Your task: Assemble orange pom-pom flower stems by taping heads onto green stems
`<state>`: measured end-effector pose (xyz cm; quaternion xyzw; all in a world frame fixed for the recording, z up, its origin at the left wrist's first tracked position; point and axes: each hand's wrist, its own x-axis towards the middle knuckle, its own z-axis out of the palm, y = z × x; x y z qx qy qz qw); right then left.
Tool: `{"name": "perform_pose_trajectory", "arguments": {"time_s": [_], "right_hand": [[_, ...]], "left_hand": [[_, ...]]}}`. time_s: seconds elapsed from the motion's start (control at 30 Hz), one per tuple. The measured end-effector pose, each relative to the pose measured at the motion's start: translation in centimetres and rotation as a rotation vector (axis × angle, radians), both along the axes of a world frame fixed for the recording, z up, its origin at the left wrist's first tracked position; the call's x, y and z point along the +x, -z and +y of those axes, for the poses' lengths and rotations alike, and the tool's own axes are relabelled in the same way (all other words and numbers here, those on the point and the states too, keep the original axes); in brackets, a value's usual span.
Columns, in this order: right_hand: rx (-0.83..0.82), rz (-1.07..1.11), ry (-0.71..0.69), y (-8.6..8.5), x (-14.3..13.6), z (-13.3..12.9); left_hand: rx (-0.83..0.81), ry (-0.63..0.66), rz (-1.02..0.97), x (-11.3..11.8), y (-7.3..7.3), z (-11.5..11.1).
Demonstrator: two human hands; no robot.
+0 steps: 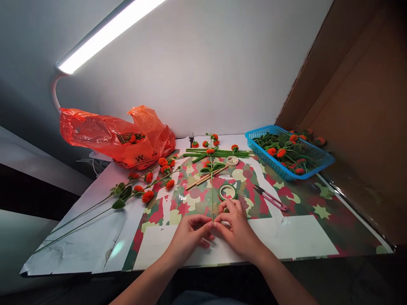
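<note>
Both hands meet at the lower end of a thin green flower stem (pixel 212 192) that points away from me. Orange-red blooms (pixel 210 151) and a pair of green leaves (pixel 218 167) sit along its far part. My left hand (pixel 192 233) pinches the stem's near end between thumb and finger. My right hand (pixel 233 226) pinches the same end from the other side, its fingertips touching the left ones. A roll of green tape (pixel 227 192) lies just beyond my right hand. Two thin brown sticks (pixel 203 180) lie under the stem.
Finished-looking flower stems (pixel 95 212) lie at left before a red plastic bag (pixel 117 135). Green rods (pixel 229 153) and a pale tape roll (pixel 232 161) lie further back. Pink-handled snips (pixel 275 200) rest right, near a blue basket (pixel 288 171) of flowers. A lamp (pixel 108 36) hangs above.
</note>
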<state>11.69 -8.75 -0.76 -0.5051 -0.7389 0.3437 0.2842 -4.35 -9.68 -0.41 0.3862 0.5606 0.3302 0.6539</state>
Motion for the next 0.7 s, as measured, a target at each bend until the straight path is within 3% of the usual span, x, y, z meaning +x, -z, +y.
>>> {"name": "perform_pose_trajectory", "arguments": {"time_s": [0.37, 0.53, 0.7], "right_hand": [[-0.031, 0.002, -0.026, 0.1, 0.3, -0.3], [0.004, -0.026, -0.017, 0.1, 0.2, -0.4], [0.042, -0.073, 0.005, 0.1, 0.1, -0.3]], "left_hand": [[0.138, -0.033, 0.242, 1.3, 0.5, -0.9], [0.080, -0.047, 0.278, 1.8, 0.3, -0.2], [0.014, 0.047, 0.236, 1.5, -0.1, 0.6]]}}
